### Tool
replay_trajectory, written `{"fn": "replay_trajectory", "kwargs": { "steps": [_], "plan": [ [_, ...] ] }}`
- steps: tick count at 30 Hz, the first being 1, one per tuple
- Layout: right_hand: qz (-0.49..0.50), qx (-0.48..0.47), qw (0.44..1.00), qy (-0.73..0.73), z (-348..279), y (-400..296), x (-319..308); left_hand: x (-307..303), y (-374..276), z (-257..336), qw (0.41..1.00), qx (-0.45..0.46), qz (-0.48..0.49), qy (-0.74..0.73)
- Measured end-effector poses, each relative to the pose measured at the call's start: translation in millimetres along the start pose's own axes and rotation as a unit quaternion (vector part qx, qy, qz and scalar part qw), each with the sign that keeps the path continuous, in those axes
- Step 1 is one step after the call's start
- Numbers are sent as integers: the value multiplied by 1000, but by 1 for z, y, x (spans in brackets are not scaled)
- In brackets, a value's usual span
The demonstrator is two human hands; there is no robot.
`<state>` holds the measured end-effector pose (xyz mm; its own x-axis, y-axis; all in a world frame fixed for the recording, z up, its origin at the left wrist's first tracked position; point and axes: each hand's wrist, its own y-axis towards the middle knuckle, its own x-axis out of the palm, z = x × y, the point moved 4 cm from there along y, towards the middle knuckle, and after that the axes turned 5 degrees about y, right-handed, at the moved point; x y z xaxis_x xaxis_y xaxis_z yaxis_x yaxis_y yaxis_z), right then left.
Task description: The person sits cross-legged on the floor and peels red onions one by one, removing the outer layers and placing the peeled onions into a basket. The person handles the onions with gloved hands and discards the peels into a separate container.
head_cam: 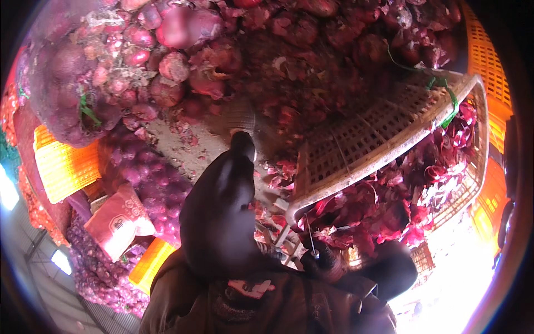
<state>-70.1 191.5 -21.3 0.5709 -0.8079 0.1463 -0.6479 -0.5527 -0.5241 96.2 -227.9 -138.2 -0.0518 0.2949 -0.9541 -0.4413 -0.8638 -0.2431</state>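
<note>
A thin-bladed knife (311, 236) is in my right hand (327, 263), which wears a dark striped glove, with the blade pointing away from me. Just beyond it stands a beige plastic basket (354, 179), with red onion skins (388, 217) heaped inside its rim. Green twine (451, 104) is knotted around the far part of that rim. My left hand (267, 248), also in a striped glove, shows only partly beside my bent leg (221, 213). What its fingers hold is too dark and hidden to tell. Ahead of my shoe (243, 144) lies a large pile of red onions (173, 69).
A full purple mesh sack (62, 92) is at the far left. Below it are a yellow-orange crate (69, 167), another mesh sack of onions (146, 179) and a pink packet (121, 221). Orange crates (488, 71) line the right side. Loose skins litter the floor (167, 142).
</note>
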Motion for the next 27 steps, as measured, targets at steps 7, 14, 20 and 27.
{"fn": "replay_trajectory", "kwargs": {
  "steps": [7,14,20,27],
  "plan": [
    [114,151,974,125,18,-15,19,-18,32,77,999,36,39,1],
    [227,88,967,69,46,-6,39,13,70,141,994,71,72,-46],
    [294,15,943,-153,15,3,48,35,129,161,994,82,-10,-67],
    [369,172,913,31,14,8,50,106,241,155,921,93,-334,-178]
  ]
}}
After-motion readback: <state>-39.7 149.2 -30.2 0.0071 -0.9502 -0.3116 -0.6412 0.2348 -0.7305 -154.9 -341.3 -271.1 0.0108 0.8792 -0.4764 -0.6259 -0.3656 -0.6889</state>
